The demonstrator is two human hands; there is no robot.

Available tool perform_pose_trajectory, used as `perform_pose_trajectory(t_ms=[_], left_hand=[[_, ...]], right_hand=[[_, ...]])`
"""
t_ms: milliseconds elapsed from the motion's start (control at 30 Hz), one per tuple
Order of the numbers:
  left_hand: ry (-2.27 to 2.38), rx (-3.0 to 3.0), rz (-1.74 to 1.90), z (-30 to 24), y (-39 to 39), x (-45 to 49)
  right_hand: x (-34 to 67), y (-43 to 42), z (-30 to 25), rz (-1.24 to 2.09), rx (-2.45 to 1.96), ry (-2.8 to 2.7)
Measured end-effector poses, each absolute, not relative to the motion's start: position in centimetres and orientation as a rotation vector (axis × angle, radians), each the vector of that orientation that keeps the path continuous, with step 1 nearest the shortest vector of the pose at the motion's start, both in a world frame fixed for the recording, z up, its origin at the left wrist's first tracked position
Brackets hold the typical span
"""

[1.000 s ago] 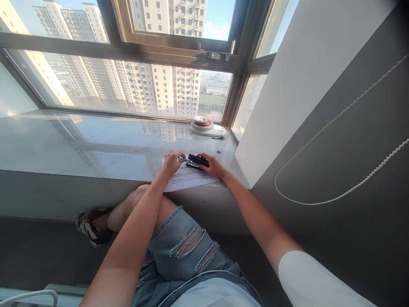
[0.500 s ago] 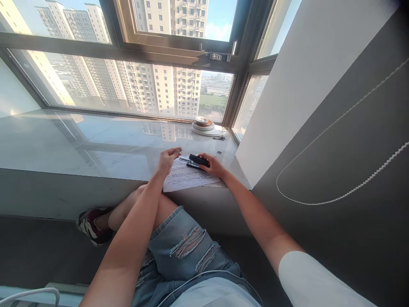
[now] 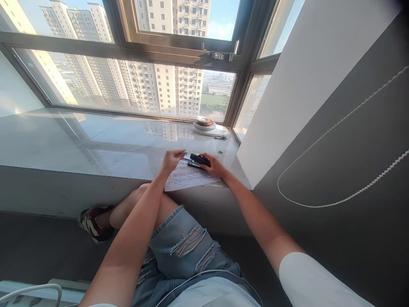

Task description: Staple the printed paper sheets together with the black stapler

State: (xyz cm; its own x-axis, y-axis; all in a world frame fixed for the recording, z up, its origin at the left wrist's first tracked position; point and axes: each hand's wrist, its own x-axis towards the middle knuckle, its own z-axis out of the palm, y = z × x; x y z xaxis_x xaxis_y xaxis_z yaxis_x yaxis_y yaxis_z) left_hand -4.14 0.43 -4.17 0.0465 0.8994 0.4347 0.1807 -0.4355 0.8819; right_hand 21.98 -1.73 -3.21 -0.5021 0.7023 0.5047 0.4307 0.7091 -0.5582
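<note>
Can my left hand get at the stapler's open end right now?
Probably yes: your left hand, pinching a small grey strip, is near the open end of the black stapler, with nothing visible between; your right hand holds the other end.

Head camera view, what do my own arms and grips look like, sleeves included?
Your right arm has a short white fabric sleeve; below it, the arm is bare. Your left arm is bare too, with a sliver of white fabric at the picture's bottom edge. Your left grip and right grip are ungloved.
</note>
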Motion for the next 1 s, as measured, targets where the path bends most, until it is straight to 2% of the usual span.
perform_pose_trajectory(t_ms=[267, 567, 1000], left_hand=[[1.217, 1.889, 1.371, -3.85, 0.28, -3.93], [1.492, 2.245, 1.134, -4.19, 0.67, -3.76], [1.566, 2.277, 0.947, -4.02, 0.46, -3.35]], right_hand=[[22.0, -1.67, -3.21, 0.473, -0.854, -2.178], [22.05, -1.56, -3.3, 0.46, -0.851, -2.183], [22.06, -1.45, -3.39, 0.449, -0.844, -2.177]])
